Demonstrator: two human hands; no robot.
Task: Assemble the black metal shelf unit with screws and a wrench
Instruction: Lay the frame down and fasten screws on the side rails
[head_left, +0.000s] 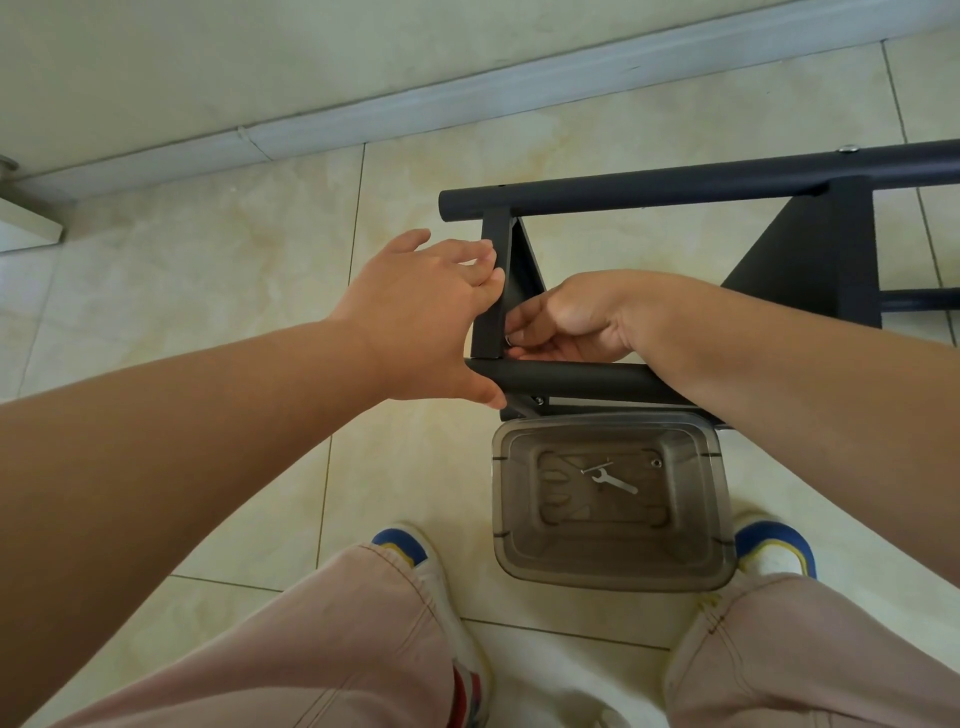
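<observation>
One wrench (614, 480), in clear bin (613, 571)

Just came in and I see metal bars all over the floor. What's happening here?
A person is putting together a black metal shelf frame on the tiled floor. The left hand steadies the end bracket and the near tube, while the right hand pinches a small silvery part, likely a screw, against the bracket. The wrench lies unused in a clear plastic bin between the feet.
</observation>
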